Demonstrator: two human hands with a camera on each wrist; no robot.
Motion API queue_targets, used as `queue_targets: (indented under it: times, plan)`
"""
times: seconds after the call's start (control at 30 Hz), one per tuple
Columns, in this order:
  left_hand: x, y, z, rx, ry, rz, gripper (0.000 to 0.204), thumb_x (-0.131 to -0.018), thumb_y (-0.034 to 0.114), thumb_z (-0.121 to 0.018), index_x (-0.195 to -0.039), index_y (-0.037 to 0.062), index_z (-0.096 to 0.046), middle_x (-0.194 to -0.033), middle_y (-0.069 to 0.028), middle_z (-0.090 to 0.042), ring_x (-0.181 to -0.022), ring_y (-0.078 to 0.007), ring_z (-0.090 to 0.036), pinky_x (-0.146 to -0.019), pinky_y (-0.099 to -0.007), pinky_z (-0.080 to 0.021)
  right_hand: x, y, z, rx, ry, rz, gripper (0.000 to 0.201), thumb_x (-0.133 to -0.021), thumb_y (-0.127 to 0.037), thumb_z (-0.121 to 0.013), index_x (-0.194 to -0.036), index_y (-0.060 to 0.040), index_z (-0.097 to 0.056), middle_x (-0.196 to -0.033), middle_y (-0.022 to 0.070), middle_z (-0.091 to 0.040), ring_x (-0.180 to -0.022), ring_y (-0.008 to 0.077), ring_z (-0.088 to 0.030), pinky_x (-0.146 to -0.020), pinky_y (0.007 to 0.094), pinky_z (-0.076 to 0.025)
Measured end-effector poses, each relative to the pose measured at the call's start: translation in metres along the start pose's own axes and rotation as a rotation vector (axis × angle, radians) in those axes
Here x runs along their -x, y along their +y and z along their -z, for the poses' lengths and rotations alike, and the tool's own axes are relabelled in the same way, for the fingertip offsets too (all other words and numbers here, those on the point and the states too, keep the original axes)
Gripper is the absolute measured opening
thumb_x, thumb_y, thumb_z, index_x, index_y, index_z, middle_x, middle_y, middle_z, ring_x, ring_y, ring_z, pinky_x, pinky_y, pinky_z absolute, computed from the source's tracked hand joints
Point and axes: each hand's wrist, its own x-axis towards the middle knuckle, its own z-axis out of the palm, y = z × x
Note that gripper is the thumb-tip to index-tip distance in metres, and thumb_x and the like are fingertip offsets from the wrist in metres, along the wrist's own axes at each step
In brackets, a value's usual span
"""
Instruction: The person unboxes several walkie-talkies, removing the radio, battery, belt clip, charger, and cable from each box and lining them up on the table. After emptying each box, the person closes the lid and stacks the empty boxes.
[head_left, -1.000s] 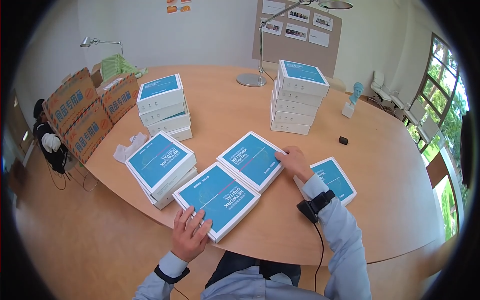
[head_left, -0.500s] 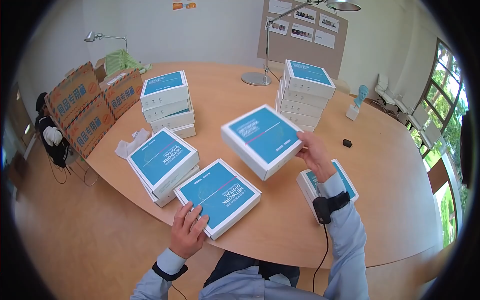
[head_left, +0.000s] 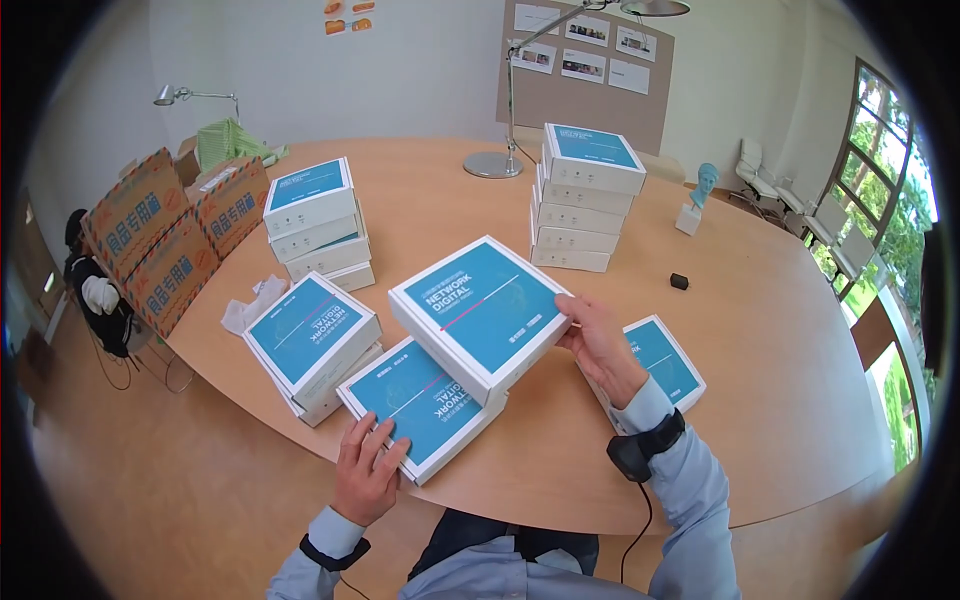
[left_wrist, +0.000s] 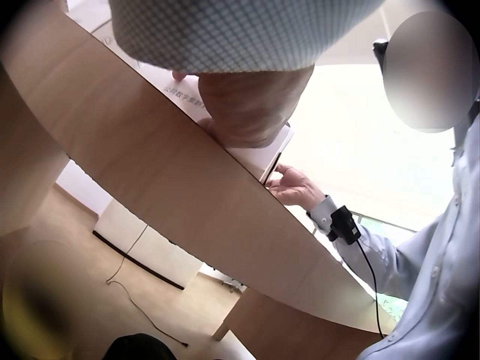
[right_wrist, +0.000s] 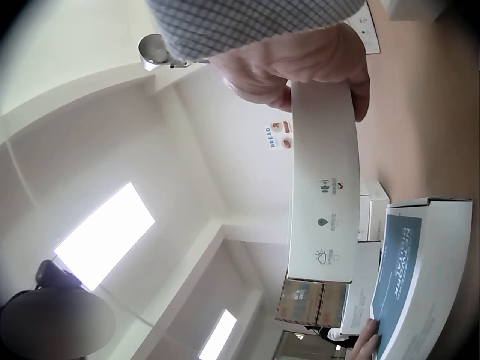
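My right hand (head_left: pixel 603 350) grips a blue-topped white box (head_left: pixel 484 307) by its right edge, thumb on top. That box is tilted, its near left part above a second box (head_left: pixel 416 400); whether they touch I cannot tell. In the right wrist view the right hand (right_wrist: pixel 300 66) pinches the white side (right_wrist: pixel 324 180) of the box between thumb and fingers. My left hand (head_left: pixel 367 470) rests with extended fingers on the near left edge of the lower box. The left wrist view shows the left hand (left_wrist: pixel 251 105) mostly from behind its cuff.
Boxes (head_left: pixel 310 325) are stacked at the left, with a taller stack (head_left: pixel 310 212) behind and another (head_left: pixel 588 195) at the back right. Another box (head_left: pixel 664 362) lies by the right forearm. A lamp base (head_left: pixel 492 165), small black object (head_left: pixel 679 282) and bust (head_left: pixel 706 185) stand farther back.
The right hand has lifted its box off the table, turned it around, and brought it left to overlap the lower box in view. The left hand has stayed on the lower box.
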Motion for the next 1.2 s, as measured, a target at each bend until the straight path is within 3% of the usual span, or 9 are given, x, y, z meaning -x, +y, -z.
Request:
queue_targets:
  times: [0.23,0.4,0.57,0.7,0.77,0.87,1.03,1.17,1.2]
  plan:
    - [-0.001,0.003,0.010,-0.015,-0.022,0.009,0.050,-0.076,-0.007,-0.068,-0.124,0.0084,-0.065,-0.136,-0.0189,-0.059,-0.132,-0.0446,-0.052,-0.107,-0.0569,-0.045,0.012,0.031,-0.014,-0.009,-0.012,-0.094,0.037,-0.102,-0.024,-0.062,-0.128,0.0025,-0.061,-0.116,0.0112,-0.067,-0.108,0.0191,-0.063,-0.090,0.0367,-0.053]
    - [-0.031,0.017,0.015,0.073,0.174,-0.001,0.058,-0.076,-0.001,-0.076,-0.131,0.0100,-0.061,-0.141,-0.0185,-0.055,-0.131,-0.0453,-0.052,-0.105,-0.0531,-0.049,0.025,0.039,-0.027,0.018,-0.047,-0.119,0.039,-0.102,-0.024,-0.063,-0.130,0.0029,-0.060,-0.116,0.0113,-0.067,-0.110,0.0188,-0.060,-0.089,0.0357,-0.051]
    - [-0.062,0.028,0.014,0.007,0.069,-0.061,0.072,-0.073,0.004,-0.085,-0.137,0.0100,-0.054,-0.143,-0.0190,-0.053,-0.131,-0.0474,-0.052,-0.104,-0.0526,-0.049,0.039,0.034,-0.032,-0.011,-0.079,-0.170,0.039,-0.101,-0.025,-0.062,-0.129,0.0030,-0.061,-0.117,0.0124,-0.066,-0.109,0.0193,-0.062,-0.089,0.0360,-0.054]
    - [-0.066,0.020,0.002,-0.010,0.090,-0.097,0.070,-0.067,0.003,-0.081,-0.133,0.0083,-0.060,-0.136,-0.0175,-0.057,-0.127,-0.0451,-0.054,-0.101,-0.0528,-0.051,0.048,0.030,-0.031,0.024,-0.085,-0.164,0.040,-0.102,-0.028,-0.061,-0.127,0.0033,-0.061,-0.115,0.0133,-0.066,-0.105,0.0201,-0.064,-0.081,0.0335,-0.059]
    - [-0.066,0.021,0.002,-0.012,0.090,-0.123,0.069,-0.065,0.002,-0.081,-0.131,0.0071,-0.060,-0.133,-0.0176,-0.059,-0.125,-0.0452,-0.055,-0.100,-0.0529,-0.052,0.056,0.017,-0.033,0.133,-0.119,-0.186,0.043,-0.102,-0.033,-0.060,-0.124,0.0030,-0.062,-0.111,0.0139,-0.067,-0.098,0.0212,-0.068,-0.068,0.0310,-0.061]
    - [-0.067,0.023,0.003,0.000,0.120,-0.103,0.066,-0.066,0.004,-0.081,-0.128,0.0051,-0.061,-0.130,-0.0182,-0.061,-0.124,-0.0463,-0.056,-0.098,-0.0546,-0.052,0.057,0.013,-0.031,0.170,-0.118,-0.202,0.046,-0.102,-0.038,-0.059,-0.123,0.0024,-0.062,-0.107,0.0138,-0.069,-0.087,0.0214,-0.070,-0.061,0.0298,-0.061]
    - [-0.066,0.025,0.009,-0.020,0.128,-0.098,0.063,-0.067,0.013,-0.084,-0.126,0.0037,-0.062,-0.130,-0.0197,-0.061,-0.125,-0.0472,-0.057,-0.102,-0.0600,-0.050,0.056,0.011,-0.029,0.249,-0.122,-0.192,0.044,-0.101,-0.041,-0.059,-0.115,0.0010,-0.065,-0.102,0.0135,-0.070,-0.081,0.0206,-0.071,-0.061,0.0303,-0.061]
    - [-0.064,0.029,0.021,-0.014,0.076,-0.092,0.058,-0.067,0.012,-0.081,-0.121,0.0006,-0.063,-0.127,-0.0230,-0.063,-0.123,-0.0495,-0.059,-0.101,-0.0574,-0.051,0.045,0.031,-0.018,0.311,-0.144,-0.187,0.042,-0.101,-0.041,-0.060,-0.108,-0.0004,-0.066,-0.097,0.0108,-0.070,-0.078,0.0193,-0.072,-0.060,0.0299,-0.059]
    - [-0.067,0.031,0.027,0.022,0.056,-0.066,0.048,-0.070,0.011,-0.079,-0.116,-0.0006,-0.066,-0.124,-0.0231,-0.065,-0.121,-0.0480,-0.062,-0.100,-0.0551,-0.052,0.044,0.032,-0.015,0.308,-0.143,-0.186,0.042,-0.101,-0.041,-0.060,-0.108,-0.0004,-0.066,-0.097,0.0108,-0.070,-0.078,0.0193,-0.072,-0.060,0.0299,-0.059]
